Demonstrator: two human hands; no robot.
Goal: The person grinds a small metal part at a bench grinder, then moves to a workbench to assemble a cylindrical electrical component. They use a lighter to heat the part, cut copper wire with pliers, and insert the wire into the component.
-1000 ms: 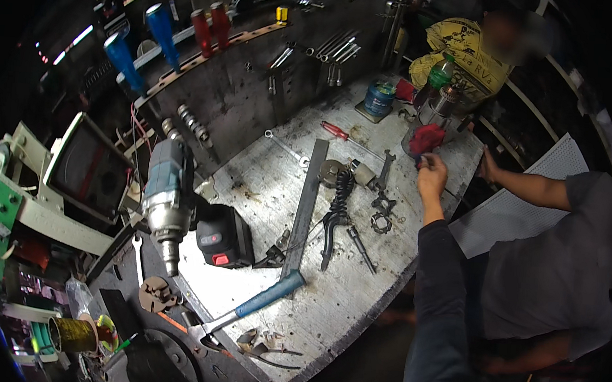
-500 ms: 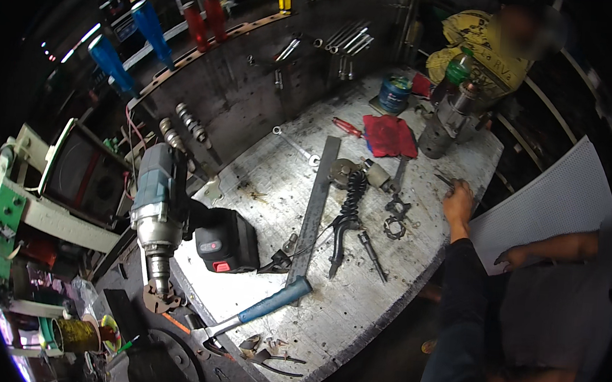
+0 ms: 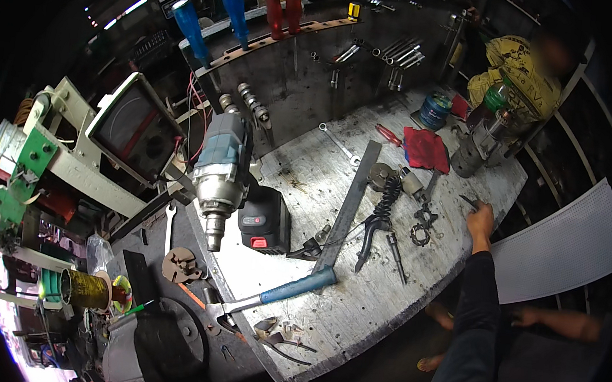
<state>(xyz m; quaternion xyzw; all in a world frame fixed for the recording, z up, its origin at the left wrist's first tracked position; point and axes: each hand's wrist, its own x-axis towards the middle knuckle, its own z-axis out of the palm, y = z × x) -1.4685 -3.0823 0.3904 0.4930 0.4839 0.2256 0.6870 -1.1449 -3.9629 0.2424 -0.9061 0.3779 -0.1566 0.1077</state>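
Observation:
At the right edge of the metal-topped bench [image 3: 314,277], my right hand [image 3: 482,223] is closed on a thin dark metal piece [image 3: 469,202], whose kind I cannot make out. The dark-sleeved forearm enters from the lower edge. Nearest to this hand are small toothed rings [image 3: 420,234] and a grey metal cylinder [image 3: 469,158]. A red cloth [image 3: 426,149] lies farther back. Mid-bench are a black coiled cord [image 3: 390,195], a flat steel bar [image 3: 358,191] and an open-end wrench [image 3: 339,145]. My left hand is out of view.
A cordless power tool [image 3: 225,153] stands on its battery at the left. A blue-handled hammer [image 3: 299,288] reaches over the near-left edge. Beyond the right edge are a pale perforated panel [image 3: 561,244] and a co-worker's bare arm [image 3: 559,324]. Someone in yellow [image 3: 516,71] is behind.
The view has swung left, so the bench sits farther right in it. My right hand stays at the bench's right edge with the thin piece. The co-worker's arm has moved lower.

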